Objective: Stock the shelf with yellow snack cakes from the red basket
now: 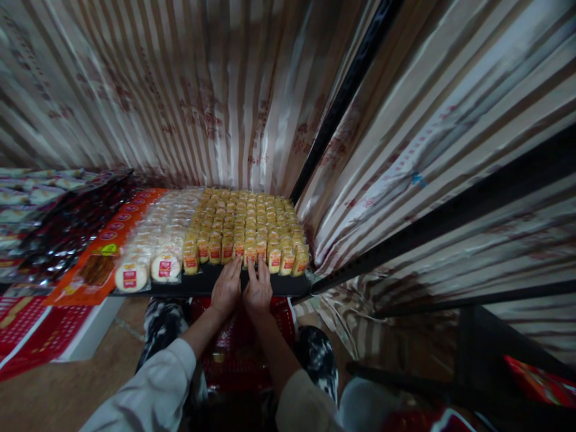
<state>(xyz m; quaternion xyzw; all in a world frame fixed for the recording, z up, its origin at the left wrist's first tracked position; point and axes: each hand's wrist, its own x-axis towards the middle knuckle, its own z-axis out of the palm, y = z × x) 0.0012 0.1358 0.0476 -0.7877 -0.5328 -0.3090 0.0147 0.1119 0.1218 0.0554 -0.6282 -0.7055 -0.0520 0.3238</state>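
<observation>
Rows of small yellow snack cakes [215,249], each in a clear wrapper with a red and orange label, stand packed on a dark shelf [288,286]. My left hand [226,291] reaches over the shelf's front edge, its stretched fingers touching the front row. Close beside it, my right hand [258,294] also has its fingers stretched forward against the front packs. Neither hand grips a pack, as far as I can see; the fingertips partly cover the labels. Left of the cakes stand rows of white round wrapped snacks [165,267].
An orange snack packet [101,267] and dark shiny packets [74,231] lie farther left. Striped plastic sheeting [216,90] hangs behind and to the right. Black metal posts [346,99] frame the corner. Below the shelf, a red crate [238,348] stands between my knees.
</observation>
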